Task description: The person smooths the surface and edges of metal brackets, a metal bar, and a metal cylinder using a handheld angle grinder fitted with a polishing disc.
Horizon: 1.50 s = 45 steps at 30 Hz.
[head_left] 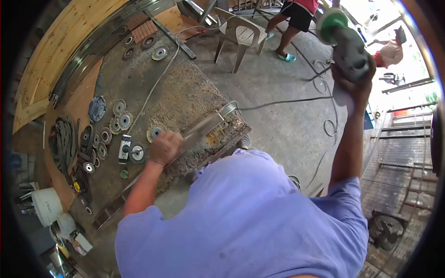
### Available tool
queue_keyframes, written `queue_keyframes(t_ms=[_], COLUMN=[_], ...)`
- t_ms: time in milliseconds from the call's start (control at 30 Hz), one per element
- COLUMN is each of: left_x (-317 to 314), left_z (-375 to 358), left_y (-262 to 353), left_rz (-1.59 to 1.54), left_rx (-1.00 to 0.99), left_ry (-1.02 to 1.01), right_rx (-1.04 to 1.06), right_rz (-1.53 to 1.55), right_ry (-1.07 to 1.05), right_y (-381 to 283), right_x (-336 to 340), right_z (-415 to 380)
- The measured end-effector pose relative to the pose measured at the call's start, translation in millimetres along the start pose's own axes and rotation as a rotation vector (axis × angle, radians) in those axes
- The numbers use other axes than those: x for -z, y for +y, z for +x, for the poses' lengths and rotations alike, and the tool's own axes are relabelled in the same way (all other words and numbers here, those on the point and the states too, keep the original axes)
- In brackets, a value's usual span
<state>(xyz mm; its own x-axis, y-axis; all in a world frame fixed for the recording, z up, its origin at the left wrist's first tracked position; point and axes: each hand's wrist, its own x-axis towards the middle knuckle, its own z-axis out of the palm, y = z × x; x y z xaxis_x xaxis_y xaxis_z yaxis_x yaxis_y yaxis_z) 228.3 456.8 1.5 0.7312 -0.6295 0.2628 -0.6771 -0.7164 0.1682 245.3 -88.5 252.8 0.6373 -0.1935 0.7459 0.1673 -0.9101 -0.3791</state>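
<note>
Here:
- The left hand [165, 146] has its fingers curled tight round one end of a flat metal bar [204, 127] on the workbench [185, 92].
- The bar's long axis runs from that hand up-right toward the bench's edge.
- The right hand [354, 81], raised well apart, is wrapped round an angle grinder [345, 44], whose green-disc head points up-left.
- Loose grinding discs [119, 121] lie left of the bar.

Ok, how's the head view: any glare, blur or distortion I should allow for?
Head view: strong fisheye bending with a black rim; daylight blows out the top right behind the right hand and its grinder; the left hand on the metal strip looks sharp and evenly lit.
</note>
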Motion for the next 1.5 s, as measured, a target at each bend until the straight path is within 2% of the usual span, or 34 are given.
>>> queue_keyframes(t_ms=[33, 100, 200, 233, 300, 333, 433, 467, 567, 667, 900, 1033, 1200, 1267, 1367, 1400, 1500], left_x=[-2, -10, -7, -7, -12, -19, -44, -48, -47, -12, -28, -44, -40, -52, -67, -74, -86], left_z=[7, 36, 73, 79, 79, 73, 58, 59, 63, 85, 60, 48, 40, 40, 61, 70, 98], left_y=[-12, -31, 8, 33, 86, 105, 120, 116, 91, 71, 97, 112, 138, 147, 174, 182, 180], left_rz=[0.046, 0.283, 0.587, 0.364, 0.030, -0.082, 0.227, 0.239, 0.115, -0.295, -0.027, 0.068, 0.027, 0.054, 0.430, 0.443, 0.412], left_rx=[0.033, 0.412, 0.495, 0.530, 0.539, 0.514, 0.439, 0.567, 0.586, 0.661, 0.492, 0.493, 0.700, 0.842, 1.222, 1.356, 1.681], left_ry=[-0.018, 0.014, 0.247, 0.200, 0.071, -0.021, 0.021, -0.101, -0.331, -0.538, -0.288, -0.189, -0.046, 0.057, 0.140, 0.142, 0.182], right_rx=[0.048, 0.072, -0.002, -0.006, -0.159, -0.211, -0.317, -0.345, -0.407, -0.447, -0.404, -0.285, 0.009, 0.206, 0.475, 0.586, 0.940], right_rz=[0.016, 0.066, 0.081, 0.024, 0.163, 0.311, 0.283, 0.315, 0.390, 0.390, 0.344, 0.321, 0.341, 0.430, 0.343, 0.242, 0.243], right_ry=[-0.093, -0.292, -0.625, -0.728, -0.932, -0.969, -1.031, -1.040, -1.069, -1.099, -1.230, -1.335, -1.504, -1.569, -1.674, -1.731, -1.787], right_y=[14, 41, 45, 41, 32, 38, 43, 46, 51, 50, 51, 47, 35, 38, 18, 14, 3], right_x=[-13, -40, -74, -82, -95, -104, -125, -128, -131, -122, -98, -97, -138, -170, -202, -215, -242], right_z=[6, 11, 4, -1, -14, -28, -64, -75, -96, -101, -89, -71, -37, -27, -9, -7, -1])
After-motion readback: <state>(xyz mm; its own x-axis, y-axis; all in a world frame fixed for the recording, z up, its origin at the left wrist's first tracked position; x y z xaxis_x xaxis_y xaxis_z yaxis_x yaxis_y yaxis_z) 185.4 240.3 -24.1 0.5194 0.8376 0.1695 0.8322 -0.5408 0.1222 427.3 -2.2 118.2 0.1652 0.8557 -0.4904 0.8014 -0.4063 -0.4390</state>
